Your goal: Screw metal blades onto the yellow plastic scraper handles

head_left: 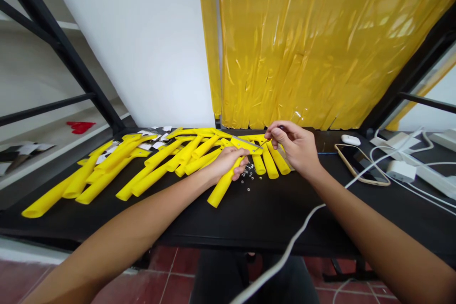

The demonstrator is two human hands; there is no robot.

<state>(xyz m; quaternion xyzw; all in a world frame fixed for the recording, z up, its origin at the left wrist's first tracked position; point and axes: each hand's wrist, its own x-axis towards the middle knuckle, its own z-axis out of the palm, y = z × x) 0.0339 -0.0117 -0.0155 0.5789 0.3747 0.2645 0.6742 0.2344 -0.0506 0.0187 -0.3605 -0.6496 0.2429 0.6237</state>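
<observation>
My left hand point(230, 162) is closed around a yellow plastic tool handle point(223, 187). Its hollow round grip points down toward me, and a flat head with a greyish strip along its edge extends up and to the right. In my right hand point(290, 141) is a small screwdriver point(264, 143), pinched between the fingers. Its thin shaft slants down to the head of the handle; whether its tip sits in a screw is too small to tell. Just past my left fingers, several small metal nuts and screws point(250, 174) lie loose on the black table point(278, 218).
Many similar yellow handles point(110, 166) lie in rows at left and behind my hands. At right are a phone point(361, 164), a white earbud case point(351, 140), a charger point(401, 171) and a power strip point(427, 168). A white cable point(297, 237) crosses the table's front edge near my right forearm.
</observation>
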